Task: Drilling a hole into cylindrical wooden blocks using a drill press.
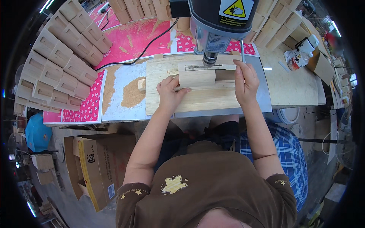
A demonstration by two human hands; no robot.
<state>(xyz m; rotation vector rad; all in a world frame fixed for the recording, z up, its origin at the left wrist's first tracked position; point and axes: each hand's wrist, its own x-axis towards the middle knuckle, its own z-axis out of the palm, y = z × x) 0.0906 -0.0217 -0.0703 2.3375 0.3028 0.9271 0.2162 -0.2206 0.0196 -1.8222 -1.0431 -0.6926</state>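
Currently, in the head view, a workbench covered with a pink patterned sheet [140, 36] is seen beyond the hands, strewn with sawdust [133, 93] to the left of the grip. Stacked wooden pieces [64, 53] are ranged farther left, and more stacks [273, 30] are set beyond the right hand [247, 81]. An open cardboard box [104, 167] is placed on the floor, below and left of the grip; a blue plaid cloth [294, 163] is seen below and right of it.

A pale wooden block [197, 78], smooth and slightly rounded, is held at its left end by the left hand [168, 93], with the fingers bent against that end and the thumb laid along the near edge. It is positioned on a flat board [201, 103], just beneath a drill chuck [210, 60]. A metal lever [242, 51] is grasped by the right hand, whose fingers are curled closed; how tightly cannot be told.

A yellow triangular warning label [235, 8] with a hand symbol and lettering is carried by the drill press [203, 17], above a silvery printed plate [218, 43].
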